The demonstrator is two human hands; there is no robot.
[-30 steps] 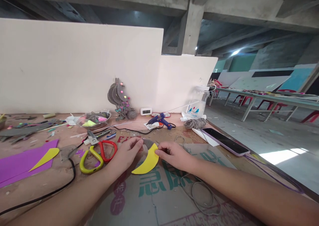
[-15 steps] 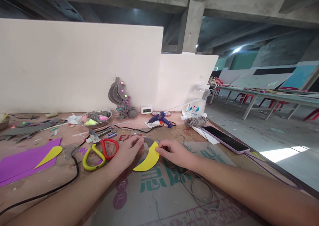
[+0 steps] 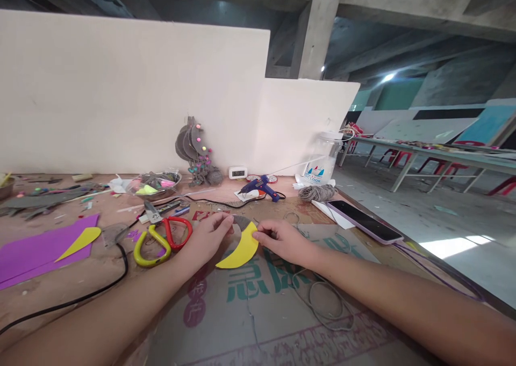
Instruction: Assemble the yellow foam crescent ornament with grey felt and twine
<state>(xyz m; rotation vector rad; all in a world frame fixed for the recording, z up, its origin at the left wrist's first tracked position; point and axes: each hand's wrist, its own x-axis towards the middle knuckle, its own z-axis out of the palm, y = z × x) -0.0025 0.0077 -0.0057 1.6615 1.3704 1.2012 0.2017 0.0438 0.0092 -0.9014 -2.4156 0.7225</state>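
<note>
Here, both hands (image 3: 226,226) (image 3: 264,234) hold the yellow crescent (image 3: 239,250).

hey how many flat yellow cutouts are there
2: a crescent pinched in the right hand, and a pointed piece lying on the purple sheets. Others may be hidden.

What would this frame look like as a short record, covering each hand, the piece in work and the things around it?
left hand: thumb and fingers at the upper end of the grey piece
right hand: pinches the outer edge of the yellow crescent
piece in work: yellow crescent overlapping the grey piece
scissors: lying left of the left hand, unheld
glue gun: on its side beyond the hands
phone: on the table at right, screen dark
purple sheets: far left, under a yellow cutout
</note>
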